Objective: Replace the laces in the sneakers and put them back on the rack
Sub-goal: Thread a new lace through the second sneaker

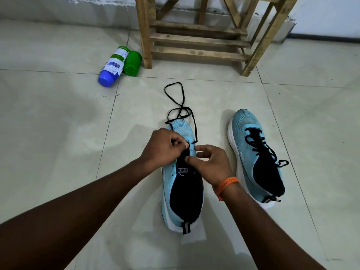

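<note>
Both hands are pinching at the front eyelets of a blue sneaker on the floor.

The left hand's (163, 147) fingers (182, 144) are curling tight together on the unlaced sneaker's (169, 184) front eyelet edge, and the right hand's (211, 162) thumb and forefinger are pinching the opposite edge just beside them. A black lace (182, 106) is running out from under the fingers and looping on the floor beyond the toe. An orange thread band (227, 182) is circling the right wrist. The laced sneaker (251, 151) is lying to the right of the fingers, apart. Far beyond them the wooden rack (198, 38) is standing, with a blue-capped bottle (113, 67) and a green container (133, 63) lying beyond and left.
</note>
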